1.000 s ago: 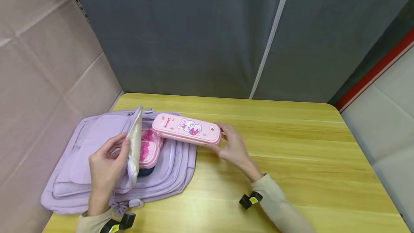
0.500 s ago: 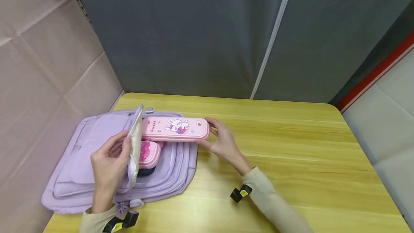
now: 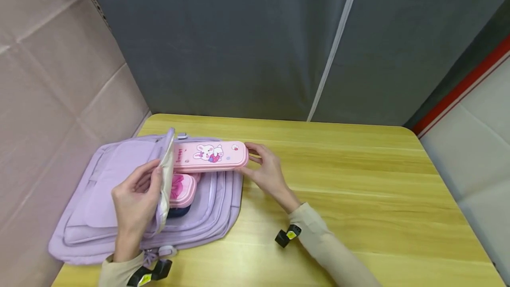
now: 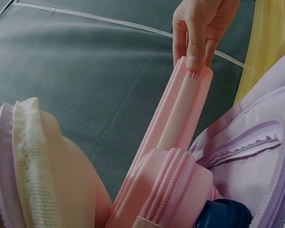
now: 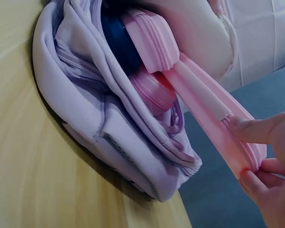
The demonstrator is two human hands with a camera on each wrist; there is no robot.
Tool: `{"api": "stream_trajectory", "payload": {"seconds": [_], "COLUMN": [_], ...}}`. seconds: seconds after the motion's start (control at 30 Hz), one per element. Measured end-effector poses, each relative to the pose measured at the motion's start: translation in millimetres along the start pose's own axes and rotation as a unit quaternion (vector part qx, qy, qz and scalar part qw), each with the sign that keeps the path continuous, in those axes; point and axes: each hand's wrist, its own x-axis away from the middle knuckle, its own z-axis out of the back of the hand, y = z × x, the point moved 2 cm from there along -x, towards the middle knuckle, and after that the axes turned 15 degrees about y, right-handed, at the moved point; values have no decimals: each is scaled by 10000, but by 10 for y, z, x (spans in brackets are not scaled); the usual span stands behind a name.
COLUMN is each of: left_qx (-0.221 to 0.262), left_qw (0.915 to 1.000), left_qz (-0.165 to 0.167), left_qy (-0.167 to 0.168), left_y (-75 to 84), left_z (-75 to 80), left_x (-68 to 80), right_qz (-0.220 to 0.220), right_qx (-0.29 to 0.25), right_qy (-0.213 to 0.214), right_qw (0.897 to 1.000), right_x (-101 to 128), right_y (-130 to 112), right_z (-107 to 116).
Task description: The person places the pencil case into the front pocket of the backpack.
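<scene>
A lilac backpack (image 3: pixel 107 180) lies on the table with its opening toward the right. My left hand (image 3: pixel 137 198) pinches the edge of its cream-lined flap (image 3: pixel 166 189) and holds it up. Between the fingers and thumb of my right hand (image 3: pixel 267 174) is the right end of a pink pencil case (image 3: pixel 211 156) with a bunny and the word "Sweet". The case's left end is hidden behind the flap. Below it, a smaller pink zipped case (image 4: pixel 180 175) and a dark blue item (image 4: pixel 223 213) sit in the opening, with another pink zipped piece (image 5: pixel 154 90) beside them.
The yellow wooden table (image 3: pixel 358 198) extends to the right of the backpack. A dark grey curtain (image 3: pixel 223 48) hangs behind it, and a pale quilted wall (image 3: pixel 59 79) stands at the left. A buckle (image 3: pixel 167 250) lies at the backpack's near edge.
My right hand has moved left with the pencil case, whose left end has gone behind the flap. The case has also turned nearly level. My left hand has stayed at the flap.
</scene>
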Motion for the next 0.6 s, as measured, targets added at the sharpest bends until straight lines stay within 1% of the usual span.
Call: {"api": "stream_trajectory", "payload": {"seconds": [0.13, 0.23, 0.37, 0.5, 0.6], "left_qx": [-69, -126, -127, -121, -136], "left_qw": [9998, 9989, 9978, 9969, 9963], "left_qz": [-203, -430, -592, -656, -711], "left_qy": [-48, -117, -253, -411, -466], "left_y": [10, 27, 46, 62, 74], "left_z": [-5, -15, -28, -40, -43], "left_x": [-4, -10, -11, -12, -13], "right_qz": [-183, -255, -253, -393, -491], "right_qx": [-531, -796, -877, -931, -1001], "right_qy": [-338, -417, -384, -353, -338], "right_qw": [9979, 9956, 9951, 9943, 9932], "right_x": [27, 47, 64, 79, 84], "right_y": [27, 27, -5, -27, -37], "right_z": [-59, -88, -142, -210, -259]}}
